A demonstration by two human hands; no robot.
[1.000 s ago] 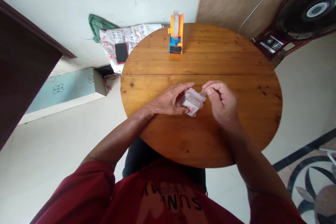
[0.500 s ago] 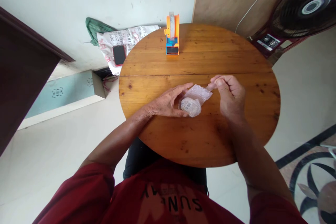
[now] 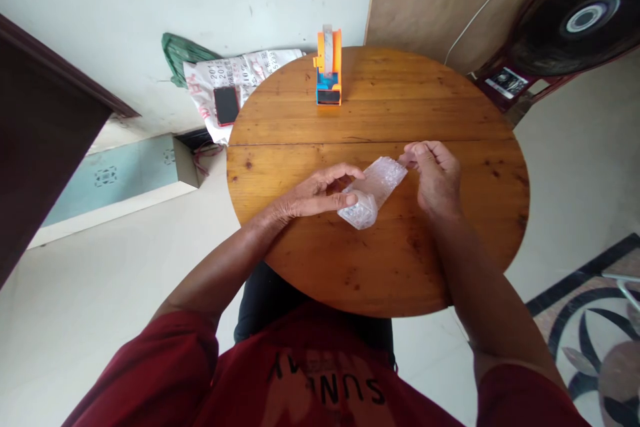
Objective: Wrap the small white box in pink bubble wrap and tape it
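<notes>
A small bundle in clear bubble wrap (image 3: 364,211) lies near the middle of the round wooden table, its loose flap stretching toward the upper right. My left hand (image 3: 325,192) grips it from the left: the thumb presses on top of the rolled part and the curved fingers rest along the far side. At the flap's upper right corner, my right hand (image 3: 435,170) is closed in a pinch; its fingertips hide exactly what part they hold. What sits inside the wrap cannot be made out.
On the far side of the table (image 3: 380,280) stands an orange and blue tape dispenser (image 3: 329,70) with a roll of clear tape. A phone (image 3: 227,106) lies on a white printed sack (image 3: 200,83) at the left. A large fan (image 3: 585,17) stands at the right.
The bundle has turned and rolled slightly toward me, so its printed label no longer shows plainly and more flap lies extended. My left thumb has moved up onto it; my right hand shifted slightly left.
</notes>
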